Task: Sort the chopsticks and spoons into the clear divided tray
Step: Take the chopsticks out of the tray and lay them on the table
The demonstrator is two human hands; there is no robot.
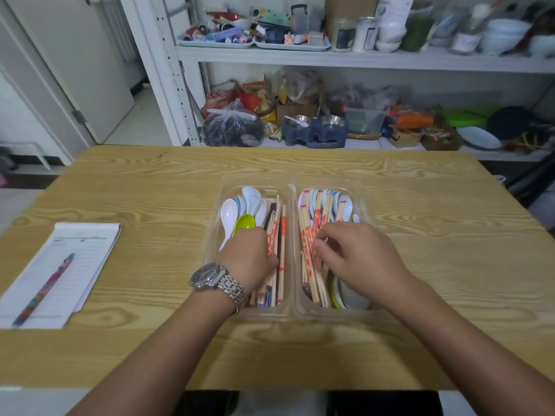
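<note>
A clear, glossy plastic tray with two rounded oblong compartments sits on the grained wooden table. In its 9 o'clock compartment, smooth white and pale-blue spoons lie beside thin wooden chopsticks printed in red. The 3 o'clock compartment holds more red-printed chopsticks fanned over pale spoon bowls. The left hand, wearing a metal link watch, has its fingers curled round the handle of a lime-green spoon, whose bowl points to 12 o'clock. The right hand arches over the 3 o'clock compartment, its bent fingertips touching the sticks; whether it grips one I cannot tell
</note>
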